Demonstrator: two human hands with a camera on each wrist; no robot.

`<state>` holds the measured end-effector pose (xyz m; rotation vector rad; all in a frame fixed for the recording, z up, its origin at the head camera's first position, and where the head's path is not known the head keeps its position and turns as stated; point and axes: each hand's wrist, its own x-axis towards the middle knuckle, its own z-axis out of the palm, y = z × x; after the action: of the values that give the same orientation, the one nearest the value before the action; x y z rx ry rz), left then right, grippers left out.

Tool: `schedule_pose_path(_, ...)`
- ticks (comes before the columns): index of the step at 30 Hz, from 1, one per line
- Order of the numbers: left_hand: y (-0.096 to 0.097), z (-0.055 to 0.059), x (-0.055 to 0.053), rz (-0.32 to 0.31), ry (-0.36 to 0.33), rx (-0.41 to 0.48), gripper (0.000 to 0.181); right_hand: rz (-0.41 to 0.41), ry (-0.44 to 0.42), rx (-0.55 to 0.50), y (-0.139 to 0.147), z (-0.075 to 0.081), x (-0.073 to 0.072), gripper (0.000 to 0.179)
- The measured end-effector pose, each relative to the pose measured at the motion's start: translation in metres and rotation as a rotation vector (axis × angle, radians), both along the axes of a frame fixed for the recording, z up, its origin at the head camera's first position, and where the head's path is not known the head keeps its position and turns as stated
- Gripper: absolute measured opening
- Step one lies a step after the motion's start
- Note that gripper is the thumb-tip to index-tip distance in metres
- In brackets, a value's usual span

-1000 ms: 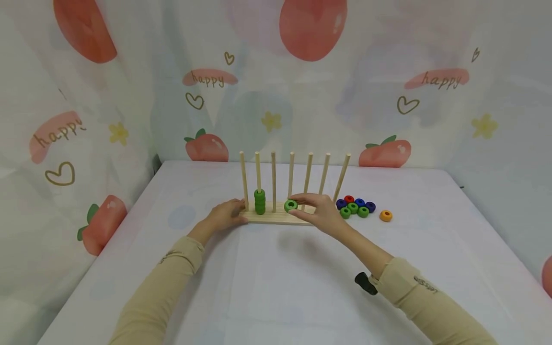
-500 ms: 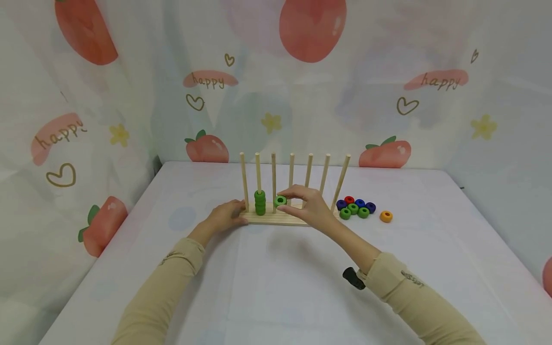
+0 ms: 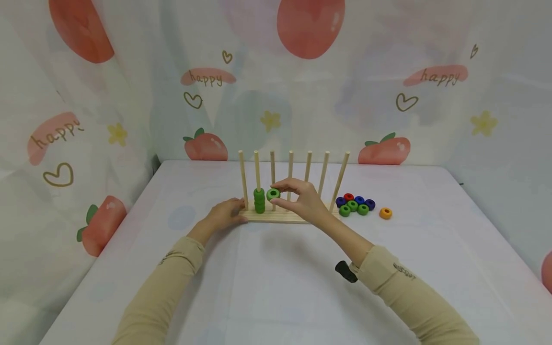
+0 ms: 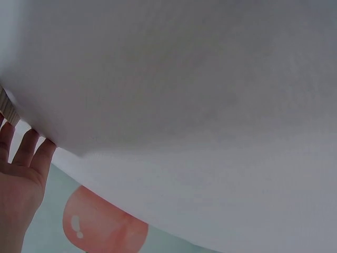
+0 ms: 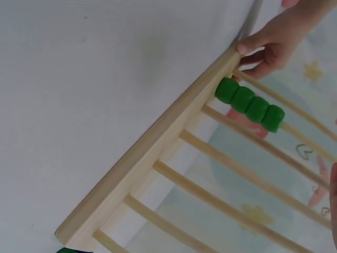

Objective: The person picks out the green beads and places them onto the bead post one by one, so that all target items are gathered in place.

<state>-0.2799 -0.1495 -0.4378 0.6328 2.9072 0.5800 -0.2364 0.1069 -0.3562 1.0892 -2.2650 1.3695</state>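
Observation:
A wooden rack (image 3: 276,218) with a row of upright pegs stands on the table. Its second peg from the left carries a stack of green beads (image 3: 259,201), also visible in the right wrist view (image 5: 250,104). At the rack's left end, my left hand (image 3: 224,214) grips the base between thumb and fingers. My right hand (image 3: 304,199) pinches a single green bead (image 3: 269,197) between thumb and fingertips. That bead overlaps the third peg in the head view, its hole facing the camera, below the peg's top. Only a sliver of the right hand (image 5: 334,200) enters its own wrist view.
Right of the rack lies a cluster of loose beads: a red bead (image 3: 348,197), a blue bead (image 3: 359,201), purple ones and several green ones. An orange bead (image 3: 385,217) lies apart, farther right. A printed cloth backdrop (image 3: 302,105) rises behind the table.
My right hand has moved left and slightly up with the green bead, from near the fourth peg to the third. The left hand keeps its place on the rack's end.

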Motion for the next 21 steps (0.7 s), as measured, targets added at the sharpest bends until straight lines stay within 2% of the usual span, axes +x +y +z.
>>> schedule_pose_path(7, 0.000, 0.000, -0.001, 0.001, -0.007, 0.002, 0.062, 0.003, -0.014, -0.026, -0.007, 0.004, -0.003, 0.028)
schedule_pose_path(21, 0.001, 0.000, 0.000, -0.002, -0.005, 0.018, 0.059, 0.000, 0.024, -0.073, -0.018, 0.022, -0.008, 0.026)
